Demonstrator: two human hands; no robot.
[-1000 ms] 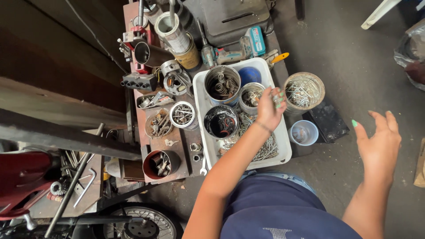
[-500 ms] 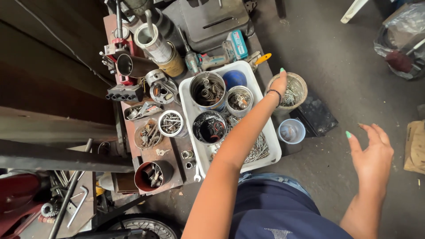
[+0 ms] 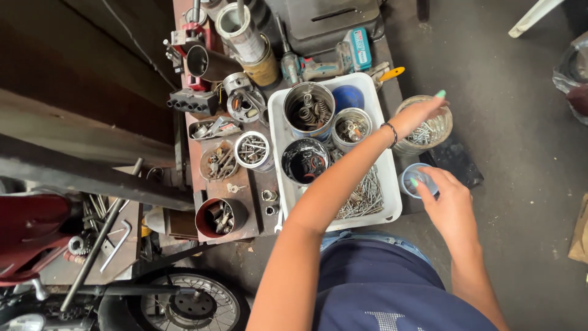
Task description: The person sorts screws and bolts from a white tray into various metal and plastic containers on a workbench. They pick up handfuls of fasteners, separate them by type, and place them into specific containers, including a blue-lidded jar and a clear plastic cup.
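My left hand [image 3: 421, 114] stretches across the white plastic tray [image 3: 392, 211] and hovers over a glass bowl of screws [image 3: 436, 132], fingers extended, nothing visibly in it. My right hand [image 3: 449, 199] has come down on a small pale blue plastic cup [image 3: 407, 179] on the floor just right of the tray, with its fingers wrapped over the rim. Inside the tray stand a tin of springs [image 3: 308, 110], a smaller tin of bolts [image 3: 351, 127], a dark tin of rings [image 3: 304, 160], a blue lid [image 3: 348, 97] and a loose pile of nails [image 3: 362, 196].
Left of the tray, a rusty metal shelf [image 3: 254, 211] carries small tins of screws, nuts and engine parts. A cordless drill [image 3: 327, 61] and metal cylinders lie behind. A motorcycle wheel [image 3: 184, 303] and long bars sit at lower left. Concrete floor on the right.
My left hand moved right from the tray's tins to the glass bowl. My right hand dropped from open in the air onto the small cup. The camera came closer.
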